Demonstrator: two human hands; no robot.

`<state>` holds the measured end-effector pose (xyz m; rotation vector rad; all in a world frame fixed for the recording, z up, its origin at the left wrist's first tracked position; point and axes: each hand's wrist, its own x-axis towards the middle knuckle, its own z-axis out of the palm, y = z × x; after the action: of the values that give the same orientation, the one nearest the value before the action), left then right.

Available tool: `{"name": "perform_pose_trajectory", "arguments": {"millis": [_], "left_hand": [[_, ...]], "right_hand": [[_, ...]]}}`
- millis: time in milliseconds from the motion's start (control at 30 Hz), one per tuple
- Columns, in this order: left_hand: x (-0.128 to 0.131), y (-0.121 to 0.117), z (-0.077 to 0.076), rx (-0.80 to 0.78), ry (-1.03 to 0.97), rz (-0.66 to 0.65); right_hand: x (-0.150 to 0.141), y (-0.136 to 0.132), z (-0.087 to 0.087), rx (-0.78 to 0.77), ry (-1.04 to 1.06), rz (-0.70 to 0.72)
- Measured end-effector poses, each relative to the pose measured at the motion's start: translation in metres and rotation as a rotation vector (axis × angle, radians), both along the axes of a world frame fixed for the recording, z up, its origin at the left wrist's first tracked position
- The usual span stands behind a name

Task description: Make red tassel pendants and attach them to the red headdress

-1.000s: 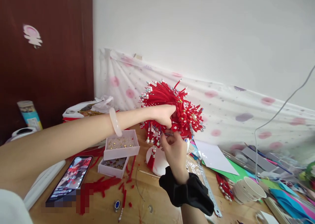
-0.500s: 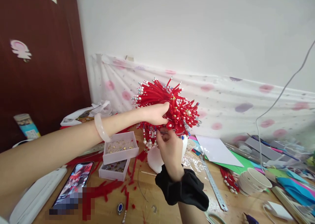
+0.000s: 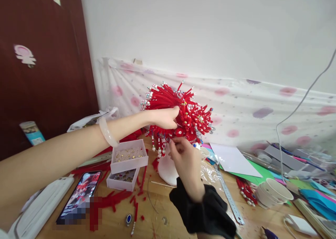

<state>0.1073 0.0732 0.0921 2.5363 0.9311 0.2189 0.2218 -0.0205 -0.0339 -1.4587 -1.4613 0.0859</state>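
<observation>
A red headdress (image 3: 202,118) with pearl-tipped red strands and beaded flowers sits on a white stand (image 3: 166,169). My left hand (image 3: 168,118) reaches across from the left and grips the headdress at its middle, its fingertips hidden among the red parts. Just below, my right hand (image 3: 187,162), a black scrunchie (image 3: 202,211) round its wrist, pinches at the lower edge. A tiny dark piece shows at those fingertips, too small to name. Beaded pearl tassels (image 3: 159,144) hang just left of the right hand.
Two stacked white boxes (image 3: 128,167) hold beads and gems. A phone (image 3: 78,197) lies left of a blue oval gem (image 3: 128,219) and red scraps (image 3: 115,198). On the right are a steel ruler (image 3: 231,197), paper cups (image 3: 273,193) and a white charger (image 3: 300,225).
My right hand has shifted slightly right and down, its wrist turning and fingertips staying by the lower edge. My left hand keeps its hold on the headdress.
</observation>
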Motion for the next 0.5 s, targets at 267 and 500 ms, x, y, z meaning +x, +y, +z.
{"name": "perform_pose_trajectory", "arguments": {"millis": [267,500], "left_hand": [[-0.001,-0.005,0.001,0.112,0.080,0.021],[0.002,-0.005,-0.006,0.206,0.087,0.015]], "right_hand": [[0.026,-0.011,0.065,-0.010,-0.541,-0.014],[0.011,0.003,0.087,-0.208,-1.007,-0.206]]}}
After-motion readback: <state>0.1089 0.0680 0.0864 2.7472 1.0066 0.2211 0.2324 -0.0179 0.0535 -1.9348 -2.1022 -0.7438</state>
